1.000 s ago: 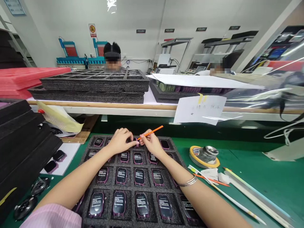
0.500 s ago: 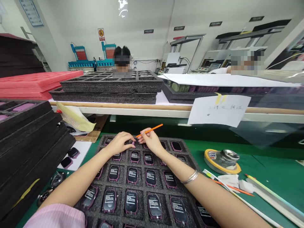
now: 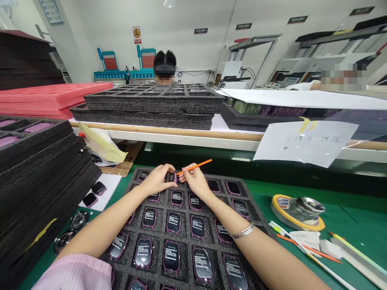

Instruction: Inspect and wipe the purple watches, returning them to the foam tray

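My left hand (image 3: 159, 178) has its thumb and fingers closed around a purple-framed smartwatch (image 3: 172, 177) at the far row of a black foam tray (image 3: 188, 210). The watch is tilted, its side turned towards my right hand. Pinched in my right hand (image 3: 196, 182) is a thin orange stick (image 3: 202, 163), its lower tip at or very near the watch's edge; I cannot tell whether they touch. Several other purple smartwatches (image 3: 173, 222) lie face up in the tray's pockets, many with white text on their dark screens. My forearms cover some of them.
Stacked foam trays (image 3: 45, 169) rise at the left beside two loose watches (image 3: 90, 199) on white paper. At right lie a yellow tape roll (image 3: 279, 211), a metal-topped glass jar (image 3: 308, 209) and several sticks (image 3: 314, 250). A shelf edge (image 3: 181, 135) crosses ahead; a person (image 3: 165, 66) is behind it.
The watch at my left fingers is now tilted up, with more of its screen and side showing. My right hand still holds the orange stick beside it. The camera view has shifted slightly.
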The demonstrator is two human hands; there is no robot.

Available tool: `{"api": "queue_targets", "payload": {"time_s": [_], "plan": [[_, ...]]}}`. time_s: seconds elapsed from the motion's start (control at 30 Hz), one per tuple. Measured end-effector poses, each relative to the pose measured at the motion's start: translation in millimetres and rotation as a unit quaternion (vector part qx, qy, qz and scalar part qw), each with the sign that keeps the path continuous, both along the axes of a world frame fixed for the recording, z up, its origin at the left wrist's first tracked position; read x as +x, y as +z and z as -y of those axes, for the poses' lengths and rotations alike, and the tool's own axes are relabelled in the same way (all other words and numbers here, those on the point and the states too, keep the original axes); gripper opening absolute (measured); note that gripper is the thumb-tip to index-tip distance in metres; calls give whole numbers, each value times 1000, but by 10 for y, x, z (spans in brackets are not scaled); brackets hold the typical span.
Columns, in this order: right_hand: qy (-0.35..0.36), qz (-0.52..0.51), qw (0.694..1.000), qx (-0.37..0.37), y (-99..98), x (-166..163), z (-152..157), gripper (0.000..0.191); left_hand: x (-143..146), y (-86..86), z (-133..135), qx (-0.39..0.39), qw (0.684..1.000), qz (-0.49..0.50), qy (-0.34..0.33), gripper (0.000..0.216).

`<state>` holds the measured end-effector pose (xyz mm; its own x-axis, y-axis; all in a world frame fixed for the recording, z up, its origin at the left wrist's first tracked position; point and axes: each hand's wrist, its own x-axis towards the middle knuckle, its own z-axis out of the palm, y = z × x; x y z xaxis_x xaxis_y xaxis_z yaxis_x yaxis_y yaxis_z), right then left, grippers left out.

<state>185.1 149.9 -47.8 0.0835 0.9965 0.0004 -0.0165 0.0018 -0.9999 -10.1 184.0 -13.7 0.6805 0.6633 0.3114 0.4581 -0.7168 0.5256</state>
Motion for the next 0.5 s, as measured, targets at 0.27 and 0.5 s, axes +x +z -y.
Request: {"api": "queue_targets", "payload": {"time_s": [0.27, 0.5], "plan": [[-4, 4, 1000, 9, -42, -2, -1, 34, -84, 68, 21, 61, 996, -43, 42, 37], [-19, -2, 1000, 16, 88, -39, 15, 35, -458, 215, 33, 84, 993, -86, 0, 24]]}}
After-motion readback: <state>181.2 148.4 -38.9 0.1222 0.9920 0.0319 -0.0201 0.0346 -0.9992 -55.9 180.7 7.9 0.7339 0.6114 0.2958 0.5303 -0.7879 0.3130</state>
